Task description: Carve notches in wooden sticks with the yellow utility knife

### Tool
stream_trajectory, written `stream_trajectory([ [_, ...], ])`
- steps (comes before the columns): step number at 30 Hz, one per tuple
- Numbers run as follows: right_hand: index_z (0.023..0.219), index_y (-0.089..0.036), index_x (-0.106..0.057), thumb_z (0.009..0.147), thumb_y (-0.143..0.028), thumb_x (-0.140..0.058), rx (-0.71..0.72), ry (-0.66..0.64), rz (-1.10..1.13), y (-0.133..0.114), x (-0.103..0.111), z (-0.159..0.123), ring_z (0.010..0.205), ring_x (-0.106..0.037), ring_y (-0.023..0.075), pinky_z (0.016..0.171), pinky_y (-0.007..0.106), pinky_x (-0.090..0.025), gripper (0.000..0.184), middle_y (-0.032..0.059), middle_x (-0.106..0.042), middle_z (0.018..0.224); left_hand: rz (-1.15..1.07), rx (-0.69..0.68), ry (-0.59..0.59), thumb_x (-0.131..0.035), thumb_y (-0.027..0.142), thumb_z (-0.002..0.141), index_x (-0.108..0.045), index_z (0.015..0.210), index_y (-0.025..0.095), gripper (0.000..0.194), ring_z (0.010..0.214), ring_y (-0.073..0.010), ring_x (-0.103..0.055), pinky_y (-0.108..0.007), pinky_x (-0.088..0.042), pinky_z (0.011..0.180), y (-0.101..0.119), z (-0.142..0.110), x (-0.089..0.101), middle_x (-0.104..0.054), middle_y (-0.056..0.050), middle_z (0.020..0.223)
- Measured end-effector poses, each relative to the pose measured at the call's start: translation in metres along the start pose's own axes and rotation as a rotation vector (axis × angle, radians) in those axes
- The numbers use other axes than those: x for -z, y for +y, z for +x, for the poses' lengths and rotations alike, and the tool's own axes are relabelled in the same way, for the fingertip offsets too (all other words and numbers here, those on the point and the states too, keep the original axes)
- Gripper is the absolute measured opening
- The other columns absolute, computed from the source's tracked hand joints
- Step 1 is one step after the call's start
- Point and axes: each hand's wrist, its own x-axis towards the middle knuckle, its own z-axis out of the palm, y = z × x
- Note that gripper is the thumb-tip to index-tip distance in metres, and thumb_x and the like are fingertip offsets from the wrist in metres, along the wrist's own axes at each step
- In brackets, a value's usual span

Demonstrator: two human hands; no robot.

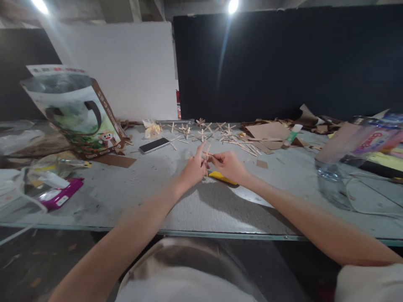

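My left hand (195,167) and my right hand (229,165) meet over the middle of the grey table (126,197). Together they pinch thin wooden sticks (208,153) between thumbs and fingers; my left index finger points up. A yellow-handled tool (223,178) lies on the table just under my right hand. Beyond my hands, several small star shapes made of crossed sticks (201,132) and loose sticks (247,147) lie scattered.
A black phone (154,145) lies left of the stars. A leaning printed box (77,111) stands at the left, with plastic bags and a purple packet (61,195) nearer. Cardboard scraps (267,132), a glue tube (292,135) and a clear bottle (352,159) lie right.
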Motion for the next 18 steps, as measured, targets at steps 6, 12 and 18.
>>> stream_trajectory([
  [6,0.058,-0.02,-0.051,0.095,-0.045,-0.048,-0.021,0.029,-0.07,0.001,-0.003,-0.001,0.052,-0.026,0.0108,0.054,0.031,-0.017,0.045,-0.0039,-0.032,0.051,0.055,-0.05,-0.071,-0.041,0.007,0.093,-0.047,0.159,0.026,0.07,0.055,-0.0078,-0.06,-0.02,-0.051,0.063,-0.001,0.002,0.005,-0.063,0.004,0.075],
  [12,0.058,-0.021,-0.052,0.093,-0.037,-0.047,-0.002,0.041,-0.119,-0.003,0.0,-0.001,0.052,-0.026,0.0114,0.054,0.031,-0.018,0.039,-0.0032,-0.034,0.049,0.159,-0.109,-0.036,-0.045,0.004,0.09,-0.062,0.147,0.025,0.063,0.062,-0.0099,-0.058,-0.022,-0.051,0.071,-0.006,0.008,0.008,-0.064,0.002,0.077],
  [18,0.056,-0.02,-0.053,0.091,-0.035,-0.048,-0.007,0.05,-0.109,-0.003,0.002,0.001,0.054,-0.027,0.0118,0.056,0.031,-0.02,0.039,-0.003,-0.034,0.049,0.158,-0.096,-0.01,-0.047,0.007,0.091,-0.063,0.145,0.026,0.059,0.068,-0.0119,-0.062,-0.021,-0.051,0.072,-0.01,0.013,0.004,-0.064,0.002,0.075],
])
